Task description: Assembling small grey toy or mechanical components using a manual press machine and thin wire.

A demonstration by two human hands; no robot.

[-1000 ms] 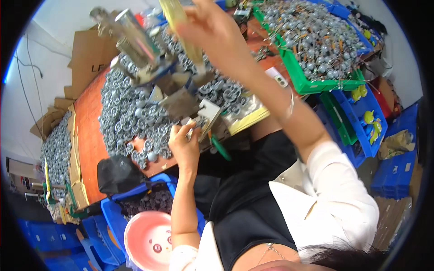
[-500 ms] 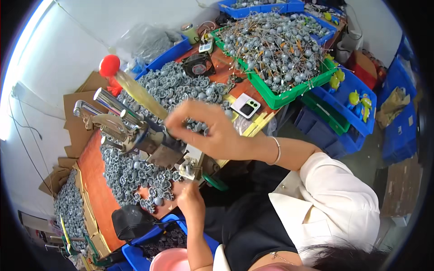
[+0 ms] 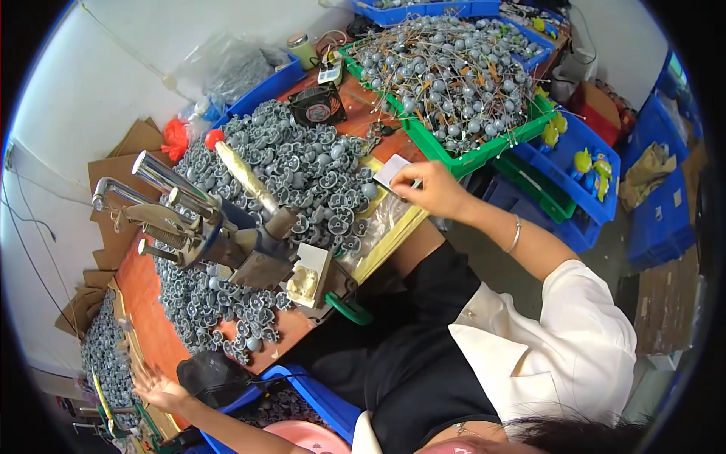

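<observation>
My right hand (image 3: pixel 435 189), a bracelet on its wrist, reaches out to the table edge, and its fingertips pinch the corner of a flat white phone (image 3: pixel 390 171) lying there. My left hand (image 3: pixel 155 390) is low at the left, fingers spread, holding nothing, just beside a black rounded object (image 3: pixel 214 374). Between them stands a metal hand press (image 3: pixel 249 253). Its yellow lever with a red knob (image 3: pixel 215 139) points up and away. A cream-coloured block (image 3: pixel 302 281) sits at its front. Grey plastic wheel-shaped parts (image 3: pixel 302 163) lie heaped around the press.
A green crate (image 3: pixel 484 151) full of grey parts on wire stems stands at the back right. Blue bins (image 3: pixel 582 189) holding green toy figures sit beside it. There is a small black fan (image 3: pixel 316 104) and a blue bin (image 3: pixel 321 405) with a pink bowl (image 3: pixel 310 437) below the orange table (image 3: pixel 147 318).
My right hand left the press lever and moved right to the white phone. My left hand dropped from the press to the lower left. The lever has swung back up.
</observation>
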